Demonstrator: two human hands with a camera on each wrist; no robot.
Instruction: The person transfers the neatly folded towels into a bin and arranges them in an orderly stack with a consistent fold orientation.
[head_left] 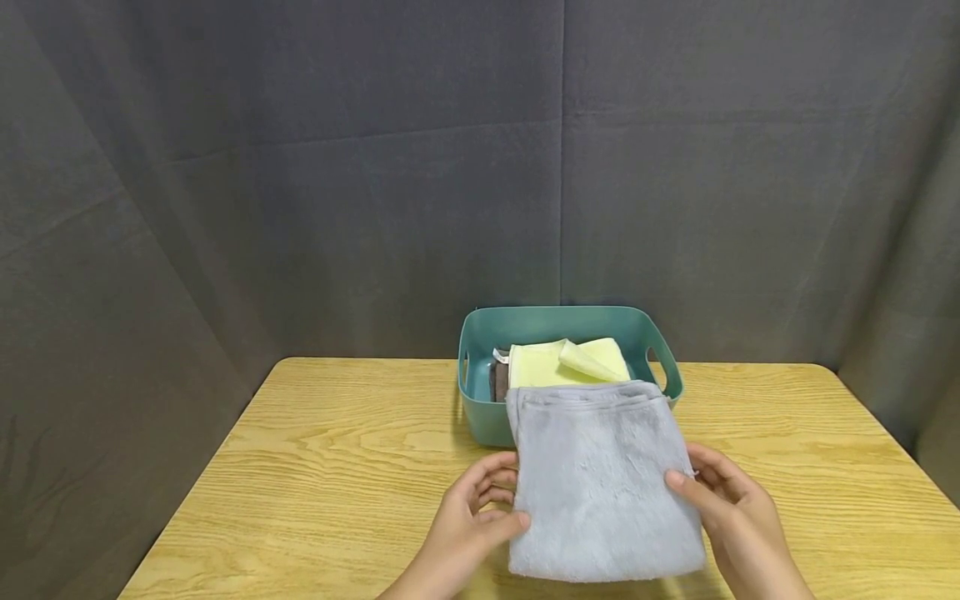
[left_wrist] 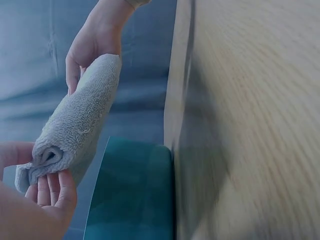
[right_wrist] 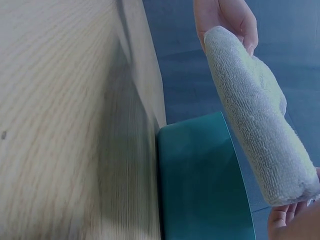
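Note:
A folded grey towel (head_left: 603, 492) is held off the table between both hands, overlapping the front of a teal basket (head_left: 487, 425) in the head view. My left hand (head_left: 474, 518) pinches its left side, thumb on top and fingers beneath. On the opposite side my right hand (head_left: 738, 512) grips the edge the same way. Rolled layers show at the end of the towel (left_wrist: 75, 120) in the left wrist view. Inside the basket lies a yellow cloth (head_left: 536, 367) with one corner folded over, beside a dark brown cloth (head_left: 499, 385) with a white tag.
The basket stands near the back of a light wooden table (head_left: 330, 475), with a handle hole at each end. Dark grey curtains (head_left: 420, 208) hang behind the table and at its sides. The tabletop stretches out to the left and right of the hands.

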